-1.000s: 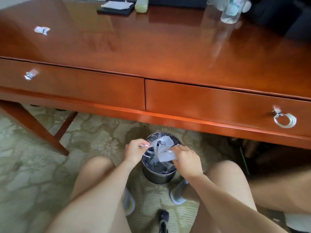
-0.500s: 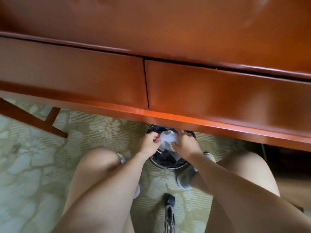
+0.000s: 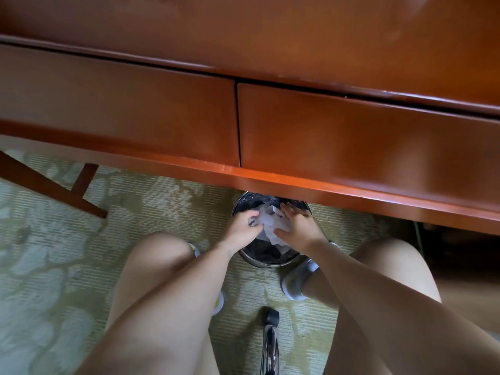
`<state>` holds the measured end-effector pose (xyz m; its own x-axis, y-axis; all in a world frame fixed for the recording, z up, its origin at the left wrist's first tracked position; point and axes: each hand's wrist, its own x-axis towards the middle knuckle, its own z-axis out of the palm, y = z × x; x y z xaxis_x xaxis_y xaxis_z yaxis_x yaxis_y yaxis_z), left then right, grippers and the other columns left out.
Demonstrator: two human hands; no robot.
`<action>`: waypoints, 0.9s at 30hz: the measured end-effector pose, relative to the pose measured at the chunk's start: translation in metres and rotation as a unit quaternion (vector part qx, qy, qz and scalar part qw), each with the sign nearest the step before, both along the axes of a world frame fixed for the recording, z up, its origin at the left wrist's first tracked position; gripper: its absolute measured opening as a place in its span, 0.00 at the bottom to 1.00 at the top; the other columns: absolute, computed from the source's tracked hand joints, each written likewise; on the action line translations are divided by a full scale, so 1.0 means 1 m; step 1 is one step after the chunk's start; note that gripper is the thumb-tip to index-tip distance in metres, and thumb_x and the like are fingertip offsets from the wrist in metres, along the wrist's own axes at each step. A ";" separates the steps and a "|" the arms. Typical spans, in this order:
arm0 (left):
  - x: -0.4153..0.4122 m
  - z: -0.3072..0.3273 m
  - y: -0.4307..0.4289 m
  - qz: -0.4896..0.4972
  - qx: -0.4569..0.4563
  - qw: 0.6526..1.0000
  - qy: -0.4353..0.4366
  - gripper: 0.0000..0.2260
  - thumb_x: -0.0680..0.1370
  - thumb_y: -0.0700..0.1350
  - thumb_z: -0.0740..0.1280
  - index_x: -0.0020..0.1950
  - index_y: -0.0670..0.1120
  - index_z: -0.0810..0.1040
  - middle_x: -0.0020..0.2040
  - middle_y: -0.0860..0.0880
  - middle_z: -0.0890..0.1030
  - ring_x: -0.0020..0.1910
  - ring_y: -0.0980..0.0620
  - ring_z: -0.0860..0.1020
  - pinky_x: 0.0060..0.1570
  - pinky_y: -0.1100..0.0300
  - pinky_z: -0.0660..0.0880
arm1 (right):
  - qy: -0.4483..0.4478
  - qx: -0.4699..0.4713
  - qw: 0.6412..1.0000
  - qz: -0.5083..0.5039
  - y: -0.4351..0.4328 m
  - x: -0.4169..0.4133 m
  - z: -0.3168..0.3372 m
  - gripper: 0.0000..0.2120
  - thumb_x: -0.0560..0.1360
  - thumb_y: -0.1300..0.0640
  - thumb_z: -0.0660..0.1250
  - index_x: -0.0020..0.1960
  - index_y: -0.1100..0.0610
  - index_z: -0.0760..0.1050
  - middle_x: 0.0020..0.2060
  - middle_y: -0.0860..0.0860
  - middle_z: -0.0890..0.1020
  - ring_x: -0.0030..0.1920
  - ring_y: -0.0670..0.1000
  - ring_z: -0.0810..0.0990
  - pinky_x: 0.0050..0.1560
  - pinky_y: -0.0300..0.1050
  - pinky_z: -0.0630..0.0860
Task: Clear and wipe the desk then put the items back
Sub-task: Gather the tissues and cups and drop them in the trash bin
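Note:
A wad of crumpled white paper (image 3: 270, 226) sits over the mouth of a round metal bin (image 3: 259, 262) lined with a dark bag, on the carpet under the front edge of the wooden desk (image 3: 351, 147). My left hand (image 3: 242, 226) grips the paper's left side with curled fingers. My right hand (image 3: 300, 230) holds the right side, fingers spread over the top and thumb along the lower edge. The desktop is almost out of view, and no items on it show.
Two shut drawer fronts fill the upper view. A desk leg (image 3: 54, 190) slants at the left. My knees flank the bin, with white shoes (image 3: 297, 280) beside it. A chair caster (image 3: 270, 316) stands just behind, on green patterned carpet.
The view has tipped down and moved closer, so the desktop items and drawer handles have left the frame. Both hands have lowered the paper wad into the bin's mouth.

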<state>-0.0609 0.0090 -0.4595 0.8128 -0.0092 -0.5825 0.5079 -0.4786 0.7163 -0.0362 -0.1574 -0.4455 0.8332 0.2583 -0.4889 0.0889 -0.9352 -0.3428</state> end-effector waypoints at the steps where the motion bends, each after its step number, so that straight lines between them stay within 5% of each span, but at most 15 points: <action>1: 0.000 0.000 0.000 -0.005 0.003 1.000 0.003 0.22 0.79 0.41 0.65 0.73 0.46 0.69 0.70 0.47 0.73 0.67 0.49 0.72 0.60 0.63 0.66 | 0.006 -0.006 1.000 -0.003 -0.001 0.000 0.001 0.35 0.77 0.46 0.65 0.79 0.52 0.54 0.77 0.50 0.60 0.73 0.57 0.60 0.70 0.49 0.63; 4: 0.000 -0.001 0.002 -0.016 0.014 1.000 0.006 0.23 0.79 0.43 0.65 0.74 0.48 0.68 0.72 0.48 0.71 0.69 0.48 0.69 0.59 0.64 0.63 | 0.002 -0.011 0.999 -0.030 -0.003 -0.003 0.001 0.34 0.76 0.48 0.66 0.77 0.53 0.57 0.73 0.55 0.65 0.72 0.58 0.62 0.67 0.50 0.65; 9: -0.003 -0.001 0.003 -0.042 0.043 0.998 -0.002 0.23 0.78 0.44 0.65 0.73 0.51 0.69 0.67 0.45 0.76 0.65 0.40 0.74 0.62 0.56 0.71 | -0.031 -0.026 0.995 -0.087 -0.006 -0.004 -0.001 0.14 0.75 0.52 0.64 0.59 0.54 0.74 0.57 0.56 0.76 0.61 0.59 0.72 0.51 0.46 0.73; 19: -0.015 0.022 0.016 -0.105 0.116 0.986 -0.050 0.25 0.78 0.47 0.66 0.75 0.52 0.65 0.73 0.50 0.69 0.70 0.47 0.69 0.68 0.56 0.67 | 0.103 -0.010 0.994 -0.016 0.004 -0.014 -0.002 0.18 0.75 0.49 0.64 0.63 0.53 0.71 0.49 0.56 0.81 0.49 0.58 0.79 0.50 0.49 0.79; 27: -0.044 0.080 0.043 -0.121 0.137 0.979 -0.092 0.24 0.78 0.46 0.67 0.74 0.51 0.68 0.71 0.50 0.72 0.70 0.48 0.70 0.68 0.57 0.66 | 0.070 -0.006 0.997 0.008 0.023 -0.035 0.051 0.24 0.73 0.49 0.64 0.68 0.47 0.68 0.61 0.54 0.78 0.60 0.57 0.78 0.60 0.50 0.75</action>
